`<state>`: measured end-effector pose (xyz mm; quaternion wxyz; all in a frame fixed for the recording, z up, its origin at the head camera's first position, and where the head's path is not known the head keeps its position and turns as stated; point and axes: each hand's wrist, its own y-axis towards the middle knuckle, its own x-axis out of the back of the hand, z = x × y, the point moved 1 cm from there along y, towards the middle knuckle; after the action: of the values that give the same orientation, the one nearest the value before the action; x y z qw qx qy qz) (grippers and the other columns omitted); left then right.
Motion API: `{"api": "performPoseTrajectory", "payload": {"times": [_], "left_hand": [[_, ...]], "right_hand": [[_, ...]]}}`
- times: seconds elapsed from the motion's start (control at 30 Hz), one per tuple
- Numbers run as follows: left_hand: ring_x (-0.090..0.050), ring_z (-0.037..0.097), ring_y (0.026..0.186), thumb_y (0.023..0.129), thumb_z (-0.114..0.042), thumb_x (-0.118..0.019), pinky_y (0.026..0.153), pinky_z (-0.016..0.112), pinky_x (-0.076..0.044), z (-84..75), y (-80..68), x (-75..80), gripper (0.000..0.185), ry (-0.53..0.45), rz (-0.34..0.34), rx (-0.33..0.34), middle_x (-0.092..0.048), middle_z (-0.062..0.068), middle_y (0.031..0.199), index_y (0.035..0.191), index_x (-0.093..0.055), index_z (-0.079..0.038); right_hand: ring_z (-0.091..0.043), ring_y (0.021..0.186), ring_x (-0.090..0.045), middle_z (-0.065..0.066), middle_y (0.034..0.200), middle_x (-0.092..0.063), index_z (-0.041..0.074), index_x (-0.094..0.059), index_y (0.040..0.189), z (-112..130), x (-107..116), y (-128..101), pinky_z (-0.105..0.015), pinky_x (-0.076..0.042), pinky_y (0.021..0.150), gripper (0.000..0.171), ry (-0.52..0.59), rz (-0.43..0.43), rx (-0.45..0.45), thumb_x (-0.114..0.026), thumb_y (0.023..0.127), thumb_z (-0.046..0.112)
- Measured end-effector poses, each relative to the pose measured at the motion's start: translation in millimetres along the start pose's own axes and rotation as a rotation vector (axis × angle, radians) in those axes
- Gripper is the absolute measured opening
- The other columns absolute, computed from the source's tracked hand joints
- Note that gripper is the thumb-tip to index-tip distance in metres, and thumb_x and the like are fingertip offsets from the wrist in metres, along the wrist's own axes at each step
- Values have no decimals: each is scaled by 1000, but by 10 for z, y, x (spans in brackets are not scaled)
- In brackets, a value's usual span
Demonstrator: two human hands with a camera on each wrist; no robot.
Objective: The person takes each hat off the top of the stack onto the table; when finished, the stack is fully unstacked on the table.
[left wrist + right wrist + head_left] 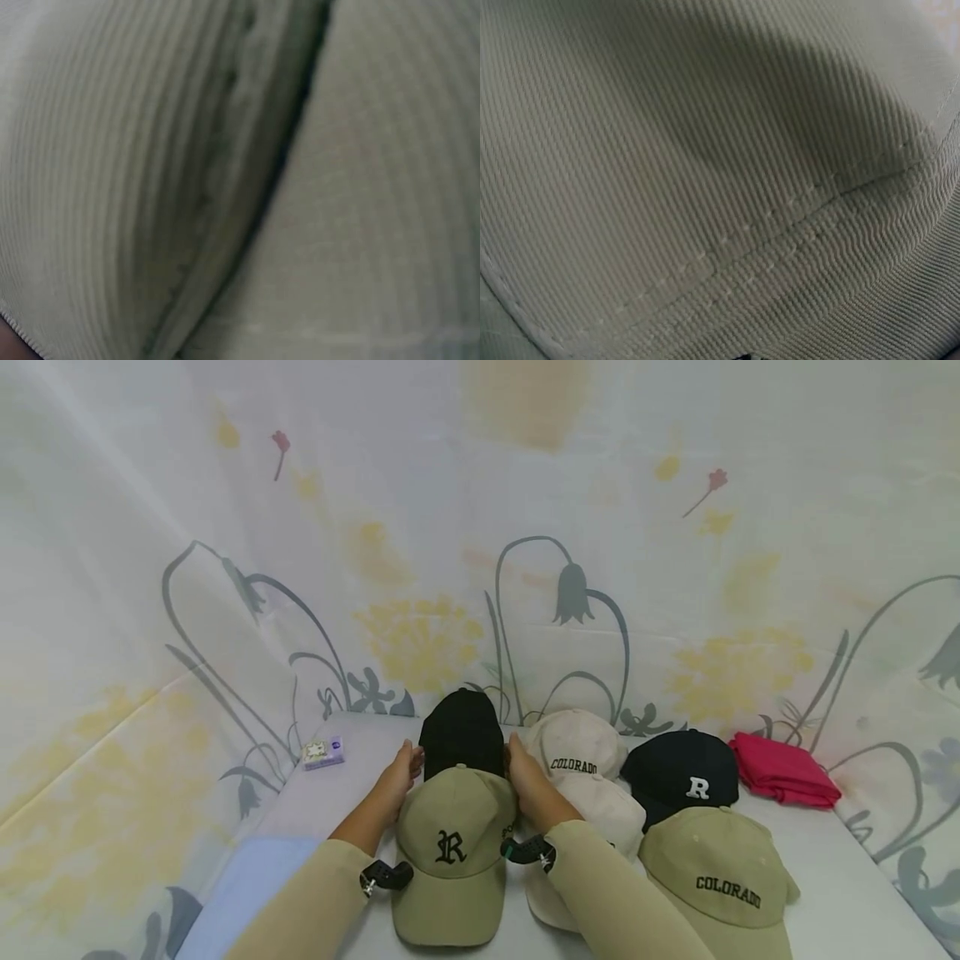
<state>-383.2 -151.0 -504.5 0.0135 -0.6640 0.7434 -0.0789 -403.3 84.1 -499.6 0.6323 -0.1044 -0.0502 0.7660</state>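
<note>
In the head view, a black cap point(461, 735) lies at the far middle of the table, behind a khaki cap point(457, 835) with a dark gothic R. My left hand point(396, 783) is at the black cap's left side, fingers beside its edge. At the opposite side, my right hand point(531, 783) rests along the black cap with its fingers partly hidden. Both wrists flank the khaki cap. Close ribbed cloth of the khaki cap point(705, 195) fills the right wrist view. Blurred khaki cloth point(375, 187) with a seam covers the left wrist view.
Two cream caps, one marked COLORADO point(576, 743), overlap right of my right hand. Farther right are a navy cap point(682, 777) with a white R, a khaki COLORADO cap point(720, 868) and a folded red cloth point(783, 770). A small purple packet point(322, 752) lies far left.
</note>
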Motion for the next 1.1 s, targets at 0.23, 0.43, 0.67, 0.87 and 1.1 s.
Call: {"api": "performPoseTrajectory", "payload": {"times": [0.23,0.43,0.67,0.87,1.1], "left_hand": [[-25,46,155,113,-52,-15,130,56,-16,10,3,-1,77,18,-50,29,-32,28,166,159,-32,7],[-30,45,153,111,-58,-15,127,60,-21,-3,-24,-9,80,43,-93,66,-43,26,160,156,-41,3],[-42,44,145,109,-62,-13,121,58,-33,35,-41,-29,85,95,-154,104,-56,25,148,149,-50,3],[-48,44,138,111,-56,-13,116,57,-38,46,-58,-39,81,101,-203,91,-58,28,142,145,-53,6],[-49,45,137,112,-54,-11,116,57,-39,45,-50,-28,82,103,-209,82,-59,29,139,144,-53,8]], "right_hand": [[-41,156,-27,-26,168,-28,0,-18,166,-61,-32,-14,-53,-21,129,79,31,-85,-27,-22,112,57],[-32,111,-59,-23,129,-64,-3,-57,139,-80,-94,-67,-39,-47,95,67,-72,-343,22,-26,112,50],[-24,78,-56,-14,91,-67,0,-68,99,-115,-111,-132,-33,-43,74,65,-185,-517,35,-29,110,51],[-26,81,-57,-13,89,-66,-1,-68,106,-129,-111,-173,-35,-44,77,65,-219,-489,34,-28,111,50],[-24,75,-52,-4,75,-55,12,-55,83,-120,-103,-160,-35,-42,74,53,-227,-471,72,-29,112,47]]}}
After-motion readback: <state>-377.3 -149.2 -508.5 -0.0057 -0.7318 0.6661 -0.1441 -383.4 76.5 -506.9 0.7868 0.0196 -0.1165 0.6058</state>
